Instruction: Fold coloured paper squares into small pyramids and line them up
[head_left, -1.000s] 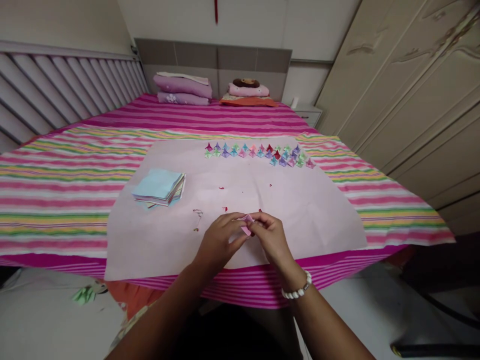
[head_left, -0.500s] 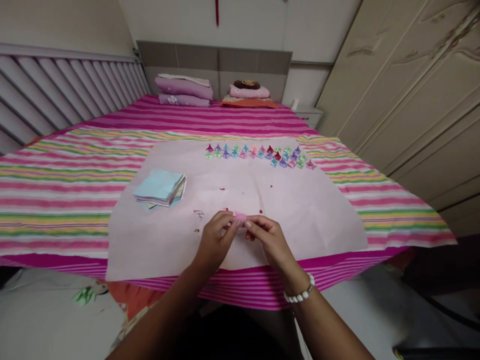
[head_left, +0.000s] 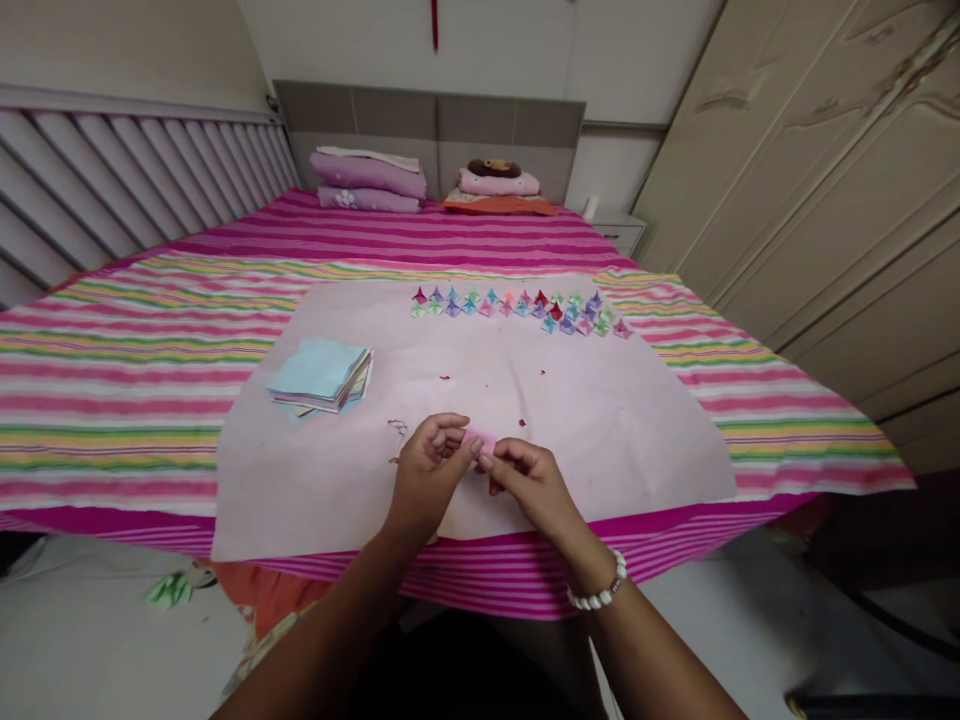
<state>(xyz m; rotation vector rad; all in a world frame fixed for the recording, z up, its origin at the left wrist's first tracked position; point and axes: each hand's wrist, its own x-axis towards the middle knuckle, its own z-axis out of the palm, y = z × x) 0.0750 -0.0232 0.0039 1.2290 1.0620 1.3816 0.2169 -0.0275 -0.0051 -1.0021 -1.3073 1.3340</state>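
Note:
A small pink folded paper is pinched between both my hands, low over a large pale pink sheet spread on the bed. My left hand grips its left side with curled fingers. My right hand, with a white bead bracelet at the wrist, pinches its right side. A stack of coloured square papers, light blue on top, lies to the left. Several small folded paper shapes in many colours stand in rows at the far edge of the sheet.
The bed has a pink, green and yellow striped cover. Folded pillows lie at the headboard. A cream wardrobe stands at the right. Small paper scraps dot the sheet, and a green paper piece lies on the floor.
Both hands have shifted slightly left and toward me with the pink paper, and the fingers have turned and reworked it between them.

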